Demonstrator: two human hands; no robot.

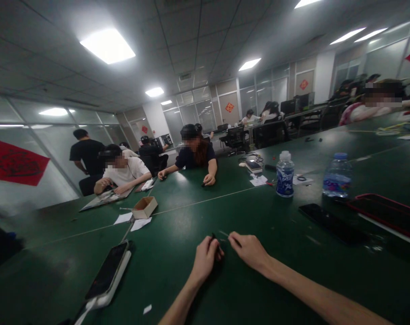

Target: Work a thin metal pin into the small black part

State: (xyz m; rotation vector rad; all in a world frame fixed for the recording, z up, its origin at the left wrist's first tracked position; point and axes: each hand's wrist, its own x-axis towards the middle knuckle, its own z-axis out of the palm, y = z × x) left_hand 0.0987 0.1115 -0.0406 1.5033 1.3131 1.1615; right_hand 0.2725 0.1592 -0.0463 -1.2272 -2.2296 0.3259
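Just above the green tabletop [177, 253], my left hand [205, 256] is closed around a small black object [214, 236], most of it hidden by the fingers. Close by on the right, my right hand [249, 249] pinches a thin, light-coloured pointed tool [224, 234]. Its tip points left, toward the black object; whether the two touch I cannot tell. The tool's exact kind is too small and blurred to make out.
A phone on a white block [106, 273] lies left. Ahead stands a small cardboard box [145, 208] by paper scraps. Two bottles, one blue-labelled [285, 175] and one blue-capped [337, 177], stand right, near a dark phone [326, 219]. Co-workers sit across the table.
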